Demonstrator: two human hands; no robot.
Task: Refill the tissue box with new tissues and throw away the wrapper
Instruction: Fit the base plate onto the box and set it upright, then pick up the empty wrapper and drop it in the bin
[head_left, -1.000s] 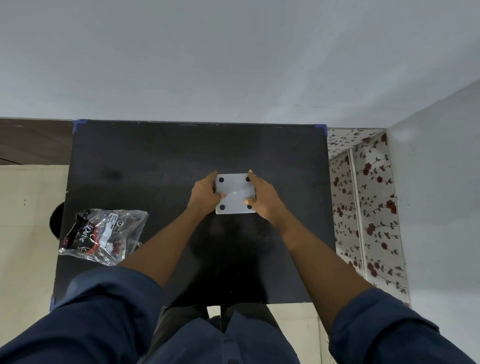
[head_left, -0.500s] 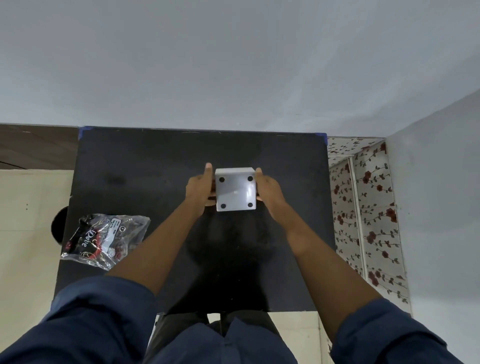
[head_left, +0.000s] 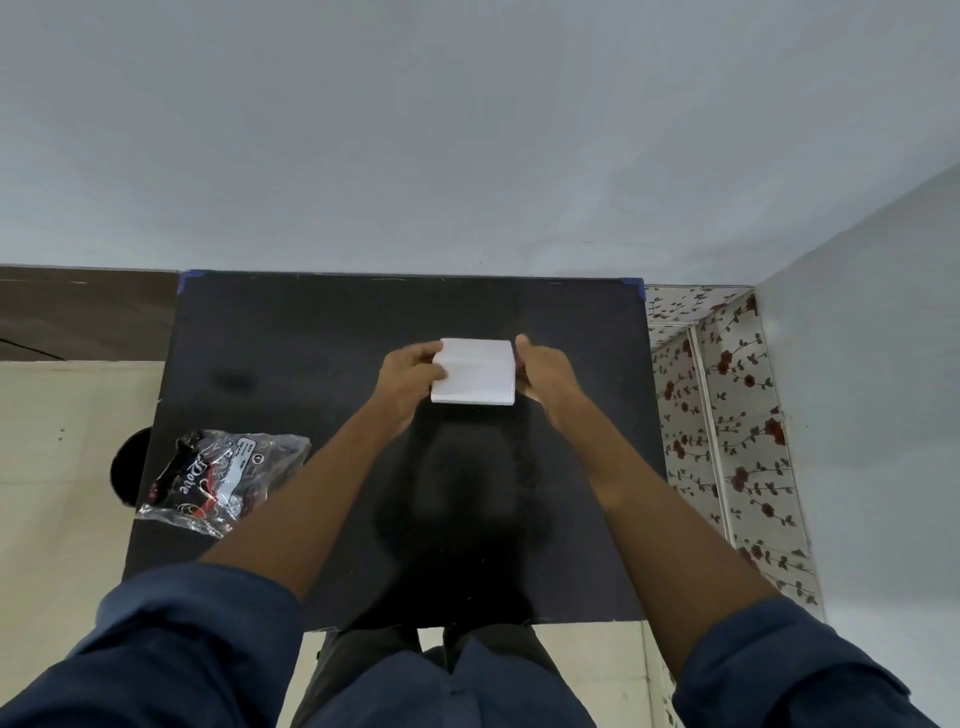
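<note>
On the black bench (head_left: 311, 353), both hands (head_left: 408, 374) (head_left: 545, 376) squeezed the white tissue box (head_left: 475, 371); loose fingers might drop it.

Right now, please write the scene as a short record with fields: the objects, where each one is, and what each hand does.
surface: black table
tissue box: white box, held between both hands over the middle of the table
left hand: left hand grips the box's left side
right hand: right hand pressed against the box's right side
wrapper: crumpled clear plastic wrapper, lying at the table's left edge, untouched
round dark object: dark object on the floor left of the table, partly hidden
</note>
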